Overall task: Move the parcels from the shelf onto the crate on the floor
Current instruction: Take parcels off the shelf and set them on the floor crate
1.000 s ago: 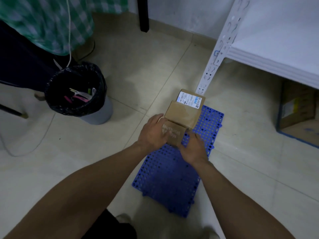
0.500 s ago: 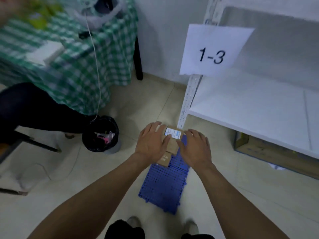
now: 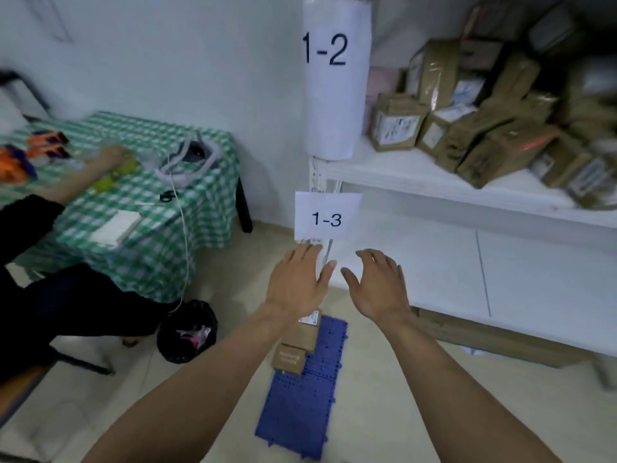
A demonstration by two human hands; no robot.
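Released, both: left hand [image 3: 296,284] and right hand [image 3: 375,287] hover empty; three cardboard parcels [image 3: 300,337] on one blue crate [image 3: 300,412]; one black bin [image 3: 164,342] holds litter [image 3: 195,335].

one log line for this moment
left hand: open, empty | right hand: open, empty | blue crate: parcels on it | 1-2 shelf: holds parcel pile

Two signs in front of you read clearly. The upper sheet [image 3: 335,95], curled round the post [image 3: 315,175], says "1-2" in large black figures. The lower sheet [image 3: 327,217], on the same post, says "1-3". The parcels [image 3: 467,128] on the shelf [image 3: 400,172] carry white labels, but their print is too blurred for you to read. On the crate [image 3: 307,412], the near box [image 3: 288,357] bears pale lettering and the far box [image 3: 307,337] a white label. Neither is legible.
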